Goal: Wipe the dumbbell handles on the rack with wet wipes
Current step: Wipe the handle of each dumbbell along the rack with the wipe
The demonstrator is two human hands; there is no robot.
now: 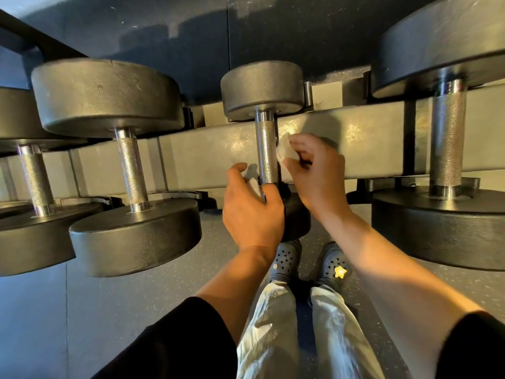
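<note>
A speckled grey floor (131, 310) is shown near. A dark wall (191, 28) is seen far, lit warmly from the right.

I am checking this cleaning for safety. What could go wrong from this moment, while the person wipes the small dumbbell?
1. The left hand rests at the near end of the small dumbbell, directly above the shoes; if the dumbbell rolls off the rack, it could hit the feet.
2. The right hand pinches only a small crumpled wet wipe beside the handle, so bare fingers may rub the rough knurling.
</note>
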